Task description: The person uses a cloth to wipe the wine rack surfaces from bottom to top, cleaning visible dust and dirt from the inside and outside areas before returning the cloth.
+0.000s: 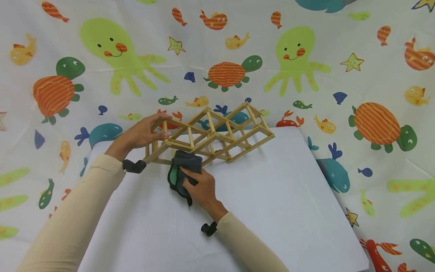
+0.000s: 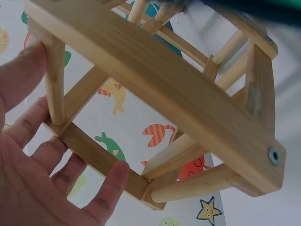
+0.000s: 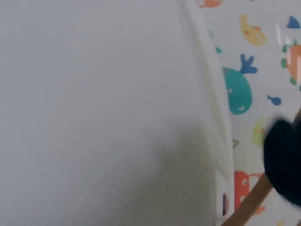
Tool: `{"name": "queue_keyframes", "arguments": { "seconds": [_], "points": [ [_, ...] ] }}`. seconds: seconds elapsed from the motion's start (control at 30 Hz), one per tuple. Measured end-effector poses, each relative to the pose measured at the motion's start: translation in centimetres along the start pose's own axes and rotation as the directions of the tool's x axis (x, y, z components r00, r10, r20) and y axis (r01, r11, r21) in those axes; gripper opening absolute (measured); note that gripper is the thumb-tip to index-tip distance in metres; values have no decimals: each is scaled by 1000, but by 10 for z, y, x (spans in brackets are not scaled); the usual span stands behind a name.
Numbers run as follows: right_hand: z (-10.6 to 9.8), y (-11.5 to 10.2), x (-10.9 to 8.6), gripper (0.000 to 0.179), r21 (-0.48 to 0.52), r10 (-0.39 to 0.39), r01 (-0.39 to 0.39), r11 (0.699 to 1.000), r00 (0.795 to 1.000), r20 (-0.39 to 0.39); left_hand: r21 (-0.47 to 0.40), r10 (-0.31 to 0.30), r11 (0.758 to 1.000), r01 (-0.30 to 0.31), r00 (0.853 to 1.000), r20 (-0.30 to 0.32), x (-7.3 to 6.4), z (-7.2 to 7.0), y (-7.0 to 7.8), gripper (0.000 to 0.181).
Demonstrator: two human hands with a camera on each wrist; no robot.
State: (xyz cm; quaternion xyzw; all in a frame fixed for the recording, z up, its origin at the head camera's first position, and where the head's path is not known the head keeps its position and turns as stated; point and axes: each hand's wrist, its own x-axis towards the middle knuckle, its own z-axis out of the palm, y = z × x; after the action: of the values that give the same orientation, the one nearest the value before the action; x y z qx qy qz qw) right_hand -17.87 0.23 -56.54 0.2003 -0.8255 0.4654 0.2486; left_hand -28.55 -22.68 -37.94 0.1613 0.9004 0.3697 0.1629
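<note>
A folding wooden lattice rack [image 1: 212,135] of light slats and round dowels, possibly a wine rack, stands tilted at the back of the table. My left hand [image 1: 144,132] grips its left end, thumb and fingers around an end dowel, as the left wrist view also shows with the rack's bars [image 2: 155,84] close up. My right hand [image 1: 202,189] holds a dark grey cloth [image 1: 188,162] with a green patch against the rack's lower front bar, near the left end. The right wrist view shows only a blurred dark edge of the cloth [image 3: 284,162] and part of a wooden slat [image 3: 251,202].
The table [image 1: 265,211] has a white cover, its right edge visible in the head view. Behind and beside it hangs a white curtain [image 1: 204,37] printed with sea animals. A small black wrist camera [image 1: 134,166] sits on the left wrist, another [image 1: 209,229] on the right.
</note>
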Motion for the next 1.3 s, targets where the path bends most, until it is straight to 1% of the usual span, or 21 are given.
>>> {"name": "queue_keyframes", "arguments": {
  "seconds": [0.03, 0.07, 0.1, 0.13, 0.17, 0.23, 0.3, 0.37, 0.4, 0.47, 0.53, 0.57, 0.63, 0.67, 0.73, 0.83, 0.97, 1.07, 1.17, 1.27, 1.3],
  "points": [
    [-1, 0, -1, 42, 31, 1, 2, 1000, 997, -79, 2, -1, 1000, 1, 1000, 0, 1, 0, 1, 73],
    [-2, 0, -1, 42, 58, 6, 3, 998, 988, -157, 4, -1, 1000, 1, 1000, -2, 2, 1, 2, 73],
    [-3, 0, -1, 42, 75, 16, 0, 997, 976, -217, 10, -2, 1000, 2, 1000, -4, 2, 1, 2, 73],
    [-4, 0, 0, 41, 79, 25, -5, 997, 969, -247, 15, -3, 1000, 3, 1000, -6, 2, 1, 2, 72],
    [-4, 1, 0, 41, 74, 44, -28, 997, 972, -231, 18, -5, 1000, 5, 1000, -9, 2, 1, 3, 72],
    [-5, 3, 0, 39, 18, 93, -92, 996, 992, -80, 12, -10, 1000, 10, 1000, -8, 1, 1, 1, 73],
    [-4, 5, -4, 38, -41, 114, -112, 993, 992, 56, 2, -11, 1000, 11, 1000, -1, 0, 2, 1, 74],
    [-4, 4, -9, 39, -41, 84, -80, 996, 991, 108, -3, -12, 1000, 12, 1000, 4, 0, 4, 1, 73],
    [-4, 2, -10, 40, -17, 47, -46, 999, 994, 95, 3, -14, 1000, 14, 1000, 4, 1, 5, 2, 73],
    [-4, -5, -8, 40, 61, -60, 61, 996, 998, -19, 11, -11, 1000, 11, 1000, 1, 2, 5, 3, 72],
    [-6, -16, 1, 39, 100, -165, 178, 979, 978, -126, 21, -9, 1000, 10, 1000, -1, 3, 4, 4, 71],
    [-6, -21, 8, 38, 108, -202, 221, 969, 966, -161, 23, -11, 1000, 11, 1000, -4, 2, 3, 4, 71],
    [-8, -32, 21, 36, 89, -244, 266, 960, 948, -204, 15, -20, 1000, 20, 1000, -4, 1, 2, 4, 73],
    [-9, -35, 27, 35, 66, -249, 268, 961, 944, -215, 13, -26, 1000, 26, 1000, -4, 0, 2, 3, 73],
    [-9, -38, 38, 37, 13, -232, 240, 971, 948, -217, 7, -33, 999, 33, 999, -6, 0, 3, 1, 75],
    [-7, -29, 41, 42, -68, -140, 129, 989, 971, -194, -12, -27, 1000, 27, 1000, -3, 2, 5, -2, 75],
    [-7, -5, 18, 44, -122, -28, 6, 992, 983, -182, -10, -2, 1000, 2, 1000, 9, 3, 6, -5, 72],
    [-10, 7, 2, 43, -112, -8, -11, 994, 986, -169, 17, 2, 1000, -2, 1000, -1, 3, 3, -5, 71],
    [-17, 11, -4, 43, -62, -20, 5, 998, 969, -245, 19, -6, 1000, 6, 1000, -4, 2, 1, -3, 71],
    [-22, 10, 2, 45, 34, -3, 16, 999, 939, -345, 16, -14, 1000, 14, 1000, -3, 0, 0, -3, 71],
    [-23, 11, 5, 44, 63, 8, 15, 998, 936, -353, 14, -17, 1000, 17, 1000, -5, -1, 0, -4, 70]
  ]
}}
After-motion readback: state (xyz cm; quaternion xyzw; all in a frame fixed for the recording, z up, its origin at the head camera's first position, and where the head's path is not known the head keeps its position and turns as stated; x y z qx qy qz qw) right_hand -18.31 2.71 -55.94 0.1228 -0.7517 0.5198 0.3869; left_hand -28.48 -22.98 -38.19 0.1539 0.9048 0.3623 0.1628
